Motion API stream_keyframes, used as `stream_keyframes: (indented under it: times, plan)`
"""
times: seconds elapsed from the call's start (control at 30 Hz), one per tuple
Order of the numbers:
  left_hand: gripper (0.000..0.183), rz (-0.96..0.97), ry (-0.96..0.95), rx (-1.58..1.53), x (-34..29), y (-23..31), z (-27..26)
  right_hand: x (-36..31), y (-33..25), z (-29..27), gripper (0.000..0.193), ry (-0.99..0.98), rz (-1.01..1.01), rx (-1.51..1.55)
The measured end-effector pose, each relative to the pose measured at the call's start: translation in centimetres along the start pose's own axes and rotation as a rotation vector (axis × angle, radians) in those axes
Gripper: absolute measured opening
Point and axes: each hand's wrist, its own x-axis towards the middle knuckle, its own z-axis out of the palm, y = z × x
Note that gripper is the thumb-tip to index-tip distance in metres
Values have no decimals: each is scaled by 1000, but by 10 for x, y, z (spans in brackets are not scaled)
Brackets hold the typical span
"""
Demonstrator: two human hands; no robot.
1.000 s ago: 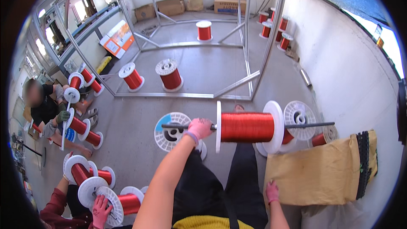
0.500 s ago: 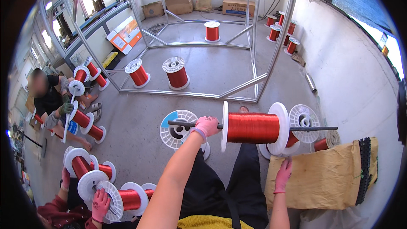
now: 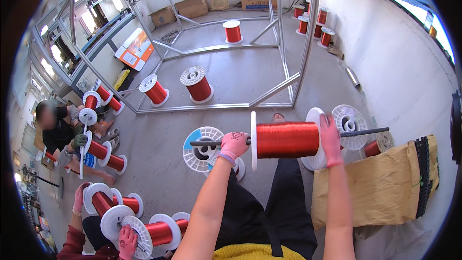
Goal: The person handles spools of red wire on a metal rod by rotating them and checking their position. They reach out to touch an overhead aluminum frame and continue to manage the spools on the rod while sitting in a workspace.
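Note:
A wire spool (image 3: 288,139) wound with red copper-coloured wire lies sideways before me, with white flanges at both ends. A dark rod (image 3: 365,132) passes through it and sticks out on each side. My left hand (image 3: 235,145), in a pink glove, is closed round the rod left of the spool. My right hand (image 3: 330,139), also pink-gloved, is pressed against the right flange, with its fingers at the rim and partly smeared. Below the rod's left end stands another spool, its white flange (image 3: 191,156) facing up.
Two red spools (image 3: 197,85) stand inside a metal frame (image 3: 216,108) ahead. A brown cloth sack (image 3: 370,192) lies at right, near more spools (image 3: 350,120). At lower left, a co-worker's pink-gloved hand (image 3: 128,241) holds spools on a rod. Another person (image 3: 60,130) sits farther left.
My right hand has risen from beside the sack to the spool's right flange. The rod's right end has tilted up slightly. My left hand keeps its hold. The whole view has shifted a little.

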Motion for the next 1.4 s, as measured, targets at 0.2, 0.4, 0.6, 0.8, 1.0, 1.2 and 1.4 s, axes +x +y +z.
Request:
stream_keyframes:
  times: [0.2, 0.4, 0.6, 0.8, 1.0, 1.2, 1.4]
  plan:
    - [24, 95, 39, -43, 3, -10, 10, -187, 231, 39, 44, -348, 34, -912]
    - [22, -20, 4, 3, 0, -11, 9, -245, 297, 32, 48, -431, 329, -618]
    - [22, -12, 10, 49, 0, -1, 6, -181, 177, 10, 44, -199, 325, -264]
    - [22, -8, 52, 37, -2, 2, 9, -96, 112, -8, 48, 363, 134, 780]
    - [23, -29, 45, 77, -1, -5, 12, 3, -23, -30, 62, 202, -247, 24]
    - [23, -18, 8, 118, 1, 5, 7, 6, -17, -15, 67, -23, 107, -74]
    - [28, -8, -90, 67, 3, 14, -7, -144, 182, 30, 46, -345, -13, -652]
